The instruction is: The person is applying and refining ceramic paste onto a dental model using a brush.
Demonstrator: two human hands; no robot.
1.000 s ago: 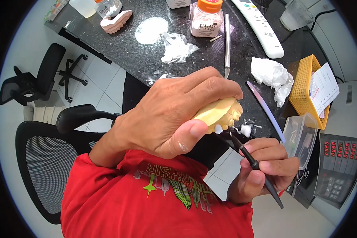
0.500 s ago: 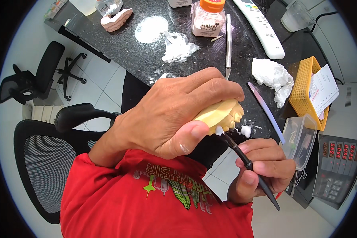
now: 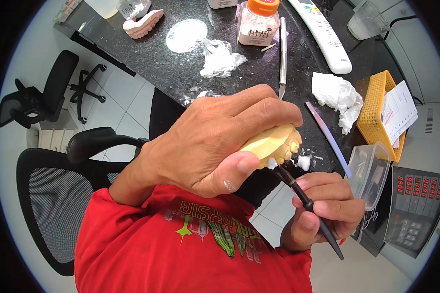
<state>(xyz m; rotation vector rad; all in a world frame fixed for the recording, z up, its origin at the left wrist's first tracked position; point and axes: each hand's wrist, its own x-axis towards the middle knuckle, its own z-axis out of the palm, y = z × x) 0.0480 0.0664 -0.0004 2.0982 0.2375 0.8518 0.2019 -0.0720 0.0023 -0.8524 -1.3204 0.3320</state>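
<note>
My left hand wraps over a yellow dental model, its row of teeth turned down and to the right. One tooth near my thumb carries a bluish-white coating. Between the fingers and thumb of my right hand is a black-handled brush, slanting up to the left. Its dark tip lies close beside the coated tooth; whether they touch I cannot tell. Just past the model, a dab of white paste sits on the dark surface.
Behind my hands the black speckled counter holds a metal knife, a purple-white stick, crumpled tissue, an orange-lidded jar and a pink dental cast. At right are a yellow basket, a clear box and a device with red digits.
The brush tip has shifted slightly right, away from the coated tooth. Both hands keep nearly the same place and hold.
</note>
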